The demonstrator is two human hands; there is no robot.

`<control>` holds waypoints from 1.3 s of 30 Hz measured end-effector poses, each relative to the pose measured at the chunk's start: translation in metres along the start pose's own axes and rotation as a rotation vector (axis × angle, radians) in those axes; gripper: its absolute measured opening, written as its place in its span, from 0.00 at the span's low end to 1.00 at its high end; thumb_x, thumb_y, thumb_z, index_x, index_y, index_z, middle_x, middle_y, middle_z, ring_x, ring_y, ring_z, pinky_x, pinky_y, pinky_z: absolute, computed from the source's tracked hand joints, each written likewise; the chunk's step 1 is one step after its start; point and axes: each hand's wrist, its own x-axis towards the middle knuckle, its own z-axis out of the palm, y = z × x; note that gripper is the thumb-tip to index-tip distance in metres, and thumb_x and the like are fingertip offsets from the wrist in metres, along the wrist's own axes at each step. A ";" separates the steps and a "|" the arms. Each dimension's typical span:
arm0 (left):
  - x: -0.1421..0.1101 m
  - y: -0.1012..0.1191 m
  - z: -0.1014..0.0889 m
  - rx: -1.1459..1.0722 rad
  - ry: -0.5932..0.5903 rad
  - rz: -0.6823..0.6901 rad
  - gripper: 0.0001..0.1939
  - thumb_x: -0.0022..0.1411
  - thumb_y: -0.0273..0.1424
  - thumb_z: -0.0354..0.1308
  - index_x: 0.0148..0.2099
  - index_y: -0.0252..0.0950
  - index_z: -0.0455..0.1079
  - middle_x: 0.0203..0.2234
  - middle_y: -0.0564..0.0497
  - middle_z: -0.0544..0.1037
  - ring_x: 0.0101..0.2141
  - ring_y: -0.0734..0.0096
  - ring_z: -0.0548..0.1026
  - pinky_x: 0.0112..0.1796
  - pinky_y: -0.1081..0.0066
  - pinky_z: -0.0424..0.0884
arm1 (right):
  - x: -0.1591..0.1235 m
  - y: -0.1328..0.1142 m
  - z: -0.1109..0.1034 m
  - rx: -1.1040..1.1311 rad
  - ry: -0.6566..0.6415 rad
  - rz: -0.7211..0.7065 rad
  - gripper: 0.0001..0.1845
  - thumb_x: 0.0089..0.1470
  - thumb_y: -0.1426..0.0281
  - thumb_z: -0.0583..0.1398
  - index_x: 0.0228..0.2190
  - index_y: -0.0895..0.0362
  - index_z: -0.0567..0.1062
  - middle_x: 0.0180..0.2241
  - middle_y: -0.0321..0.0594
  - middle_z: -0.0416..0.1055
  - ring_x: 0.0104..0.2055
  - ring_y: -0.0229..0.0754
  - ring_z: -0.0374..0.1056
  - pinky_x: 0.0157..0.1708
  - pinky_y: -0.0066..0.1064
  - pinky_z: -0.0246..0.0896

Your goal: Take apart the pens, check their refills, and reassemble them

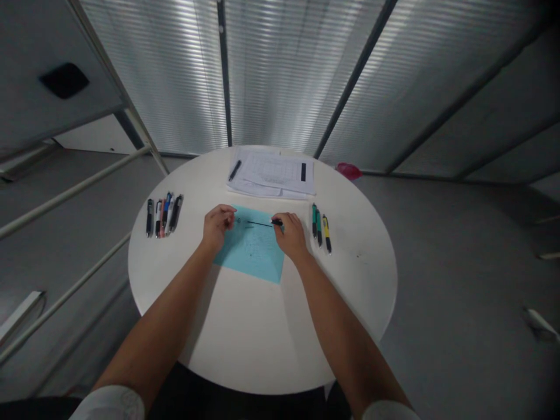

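Note:
My right hand (291, 233) pinches a short black pen piece (277, 222) above a light blue sheet (251, 251). A thin dark rod, which looks like a pen refill (259, 224), points left from that piece; I cannot tell whether they are joined. Over the sheet's upper left edge is my left hand (216, 227), its fingers curled together, and what they hold, if anything, is too small to tell. Small dark specks or parts lie on the sheet near its fingertips. Right of my right hand lie two green pens (317, 224) and a yellow pen (326, 233).
A round white table (245, 326) carries everything. Several pens (164, 214) lie in a row at its left side. Printed papers (271, 174) with a dark pen (235, 170) on them are at the back. Behind stands a ribbed translucent wall (271, 70); a pale metal rail (79, 184) runs at left.

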 end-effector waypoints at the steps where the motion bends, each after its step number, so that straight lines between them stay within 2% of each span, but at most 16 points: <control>1: -0.002 0.000 0.001 0.041 -0.020 0.005 0.06 0.50 0.29 0.58 0.32 0.34 0.75 0.18 0.53 0.67 0.19 0.75 0.64 0.21 0.73 0.55 | -0.001 -0.001 0.000 0.021 0.009 -0.004 0.11 0.56 0.77 0.56 0.39 0.54 0.74 0.39 0.42 0.76 0.44 0.47 0.67 0.48 0.40 0.61; 7: -0.013 -0.004 0.009 0.266 -0.172 -0.037 0.09 0.55 0.33 0.60 0.38 0.35 0.73 0.19 0.55 0.68 0.18 0.77 0.62 0.19 0.74 0.54 | -0.007 -0.014 -0.001 0.139 0.037 -0.008 0.11 0.54 0.77 0.56 0.38 0.53 0.75 0.37 0.41 0.75 0.44 0.46 0.68 0.48 0.38 0.64; 13: -0.019 -0.004 0.016 0.510 -0.292 -0.010 0.16 0.57 0.39 0.63 0.44 0.33 0.75 0.23 0.53 0.71 0.22 0.76 0.65 0.24 0.73 0.60 | -0.010 -0.024 0.000 0.214 -0.006 -0.027 0.13 0.53 0.78 0.56 0.37 0.52 0.75 0.38 0.40 0.75 0.44 0.45 0.68 0.49 0.38 0.64; 17: -0.019 -0.003 0.019 0.604 -0.287 0.001 0.15 0.55 0.40 0.63 0.39 0.33 0.77 0.23 0.52 0.74 0.24 0.74 0.68 0.27 0.72 0.63 | -0.010 -0.026 0.003 0.245 -0.028 -0.075 0.13 0.54 0.78 0.57 0.38 0.52 0.76 0.38 0.39 0.75 0.43 0.44 0.68 0.48 0.38 0.65; 20: -0.018 -0.004 0.021 0.569 -0.267 0.002 0.14 0.52 0.40 0.65 0.34 0.33 0.76 0.23 0.50 0.76 0.25 0.72 0.70 0.29 0.71 0.65 | -0.010 -0.026 0.005 0.232 -0.062 -0.082 0.13 0.55 0.77 0.57 0.39 0.52 0.76 0.38 0.40 0.75 0.44 0.45 0.67 0.48 0.38 0.64; 24: -0.018 -0.005 0.022 0.496 -0.247 -0.033 0.15 0.50 0.41 0.67 0.34 0.33 0.76 0.23 0.50 0.76 0.24 0.73 0.69 0.27 0.72 0.64 | -0.010 -0.026 0.004 0.218 -0.086 -0.101 0.12 0.57 0.76 0.56 0.40 0.52 0.76 0.38 0.40 0.76 0.44 0.45 0.67 0.48 0.38 0.63; 29: -0.017 -0.006 0.019 0.475 -0.232 -0.063 0.15 0.53 0.41 0.66 0.35 0.33 0.75 0.23 0.51 0.76 0.20 0.77 0.67 0.23 0.74 0.61 | -0.011 -0.030 0.000 0.151 -0.085 -0.069 0.09 0.59 0.71 0.58 0.41 0.53 0.75 0.40 0.39 0.76 0.45 0.46 0.66 0.49 0.38 0.59; 34: -0.015 -0.009 0.015 0.357 -0.217 -0.082 0.16 0.56 0.42 0.64 0.38 0.33 0.74 0.28 0.49 0.79 0.19 0.77 0.68 0.21 0.74 0.64 | -0.011 -0.033 -0.006 0.015 -0.106 -0.004 0.16 0.63 0.60 0.55 0.48 0.53 0.73 0.45 0.42 0.75 0.48 0.47 0.65 0.49 0.40 0.54; 39: -0.015 -0.008 0.015 0.326 -0.230 -0.090 0.16 0.55 0.40 0.66 0.39 0.33 0.74 0.26 0.49 0.78 0.20 0.76 0.69 0.21 0.74 0.65 | -0.010 -0.034 -0.007 -0.057 -0.153 -0.056 0.19 0.67 0.59 0.49 0.51 0.50 0.72 0.46 0.42 0.74 0.48 0.47 0.64 0.47 0.39 0.52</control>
